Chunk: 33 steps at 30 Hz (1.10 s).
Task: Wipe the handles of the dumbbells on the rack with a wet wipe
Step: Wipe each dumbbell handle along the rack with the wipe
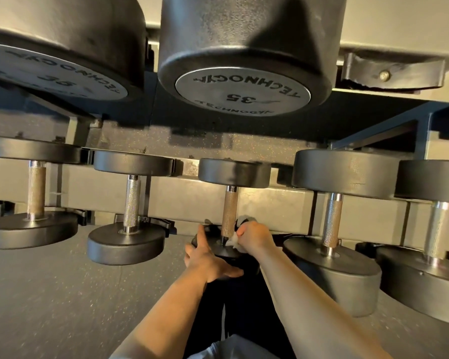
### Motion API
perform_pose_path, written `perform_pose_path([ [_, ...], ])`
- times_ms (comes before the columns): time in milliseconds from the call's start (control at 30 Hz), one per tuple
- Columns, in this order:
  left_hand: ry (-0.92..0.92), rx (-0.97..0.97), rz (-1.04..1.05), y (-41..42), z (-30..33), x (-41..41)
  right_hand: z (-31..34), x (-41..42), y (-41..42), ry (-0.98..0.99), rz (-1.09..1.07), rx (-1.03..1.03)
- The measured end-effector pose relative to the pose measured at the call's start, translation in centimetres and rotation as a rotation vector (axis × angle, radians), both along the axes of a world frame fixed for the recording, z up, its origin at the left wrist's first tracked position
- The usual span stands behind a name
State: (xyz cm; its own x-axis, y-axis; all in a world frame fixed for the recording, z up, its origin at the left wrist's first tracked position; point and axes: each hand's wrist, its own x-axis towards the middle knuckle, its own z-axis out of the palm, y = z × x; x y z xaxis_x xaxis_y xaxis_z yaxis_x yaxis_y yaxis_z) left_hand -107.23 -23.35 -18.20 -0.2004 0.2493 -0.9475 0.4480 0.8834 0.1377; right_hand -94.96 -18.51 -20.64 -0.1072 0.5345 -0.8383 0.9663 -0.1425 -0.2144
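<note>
At the low end of the middle handle (229,213), my right hand (254,235) has its fingers pinched on the wet wipe (233,241). My left hand (208,257) lies flat, fingers straight, on the near weight (227,251), I think to steady it. Up the handle there is open room to rub; the neighbour dumbbell (331,224) stands well apart.

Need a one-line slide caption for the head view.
Right hand pinches a white wet wipe at the base of the middle dumbbell's handle; left hand steadies its near head.

Dark speckled rubber floor (49,294)
</note>
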Motion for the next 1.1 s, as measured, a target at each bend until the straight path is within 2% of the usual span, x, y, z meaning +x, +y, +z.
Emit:
perform_pose_path([
  [200,-0.051,-0.028,-0.018,0.1,0.3,-0.2,1.0,0.2,-0.1,0.095,-0.272,-0.144],
  [333,-0.014,-0.043,-0.046,0.8,1.0,0.7,1.0,0.1,0.2,0.104,-0.424,-0.154],
  [500,0.049,-0.014,0.02,1.1,0.8,1.6,0.9,0.1,0.2,0.09,-0.469,-0.08],
  [633,0.062,-0.008,0.053,0.8,1.3,1.8,1.2,0.1,0.1,0.087,-0.548,-0.15],
  [800,0.036,0.01,0.041,0.7,1.7,1.7,0.7,0.1,0.7,0.073,-0.544,-0.192],
  [933,0.032,0.025,0.005,0.6,1.7,1.5,0.2,0.0,0.5,0.013,-0.455,-0.14],
  [1100,0.049,0.0,0.009,0.9,1.2,1.2,-0.4,0.3,0.2,0.061,-0.373,-0.127],
])
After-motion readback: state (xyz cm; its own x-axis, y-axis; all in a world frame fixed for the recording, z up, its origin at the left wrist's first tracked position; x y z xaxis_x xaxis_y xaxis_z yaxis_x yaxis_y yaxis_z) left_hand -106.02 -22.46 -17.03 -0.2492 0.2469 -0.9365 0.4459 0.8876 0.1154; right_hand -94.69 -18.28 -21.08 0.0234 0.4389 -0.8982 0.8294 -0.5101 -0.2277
